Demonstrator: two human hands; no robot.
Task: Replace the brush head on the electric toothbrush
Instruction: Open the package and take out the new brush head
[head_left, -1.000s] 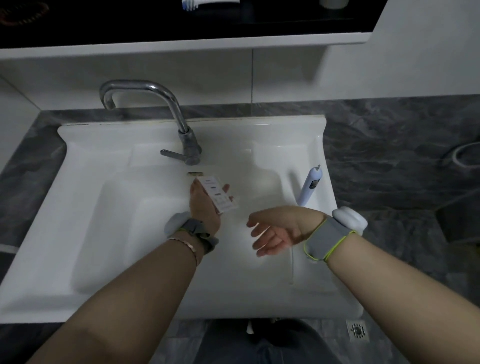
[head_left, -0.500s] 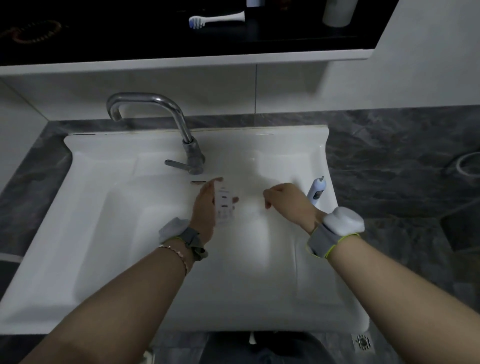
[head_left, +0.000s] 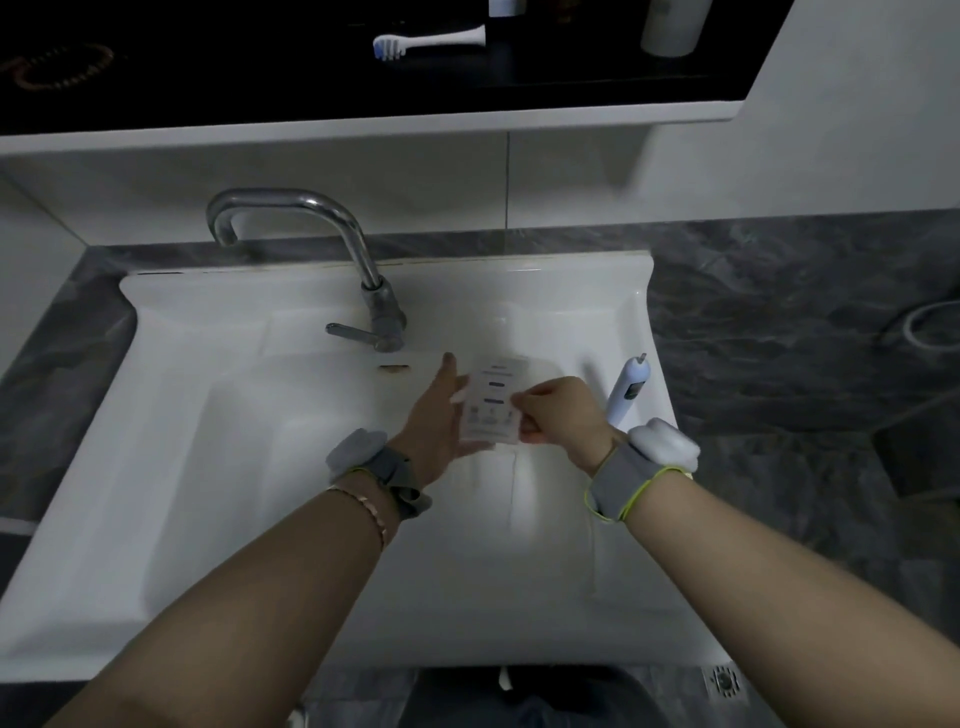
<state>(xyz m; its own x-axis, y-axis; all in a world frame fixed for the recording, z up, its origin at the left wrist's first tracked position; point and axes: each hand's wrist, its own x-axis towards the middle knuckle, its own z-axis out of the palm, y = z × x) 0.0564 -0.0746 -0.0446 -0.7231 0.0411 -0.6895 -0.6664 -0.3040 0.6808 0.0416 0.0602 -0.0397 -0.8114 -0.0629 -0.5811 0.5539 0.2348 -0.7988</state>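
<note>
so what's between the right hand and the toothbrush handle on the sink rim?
Nothing. In the head view only bare white sink separates the right hand from the toothbrush handle; both hands hold the packet.

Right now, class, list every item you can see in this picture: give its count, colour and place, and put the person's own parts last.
Sink: 1, white, centre.
Tap: 1, silver, back rim of the sink.
Toothbrush handle: 1, white, headless, on the sink's right edge.
Brush head: 1, white with blue bristles, lying on the dark shelf.
Bottle: 1, white, on the shelf, right.
Countertop: 1, grey marbled, around the sink.
Packet: 1, white, printed, held over the basin.
Floor drain: 1, metal, bottom right.
Wristbands: 2, grey.
Left hand: holds the packet.
Right hand: pinches the packet's edge.
</note>
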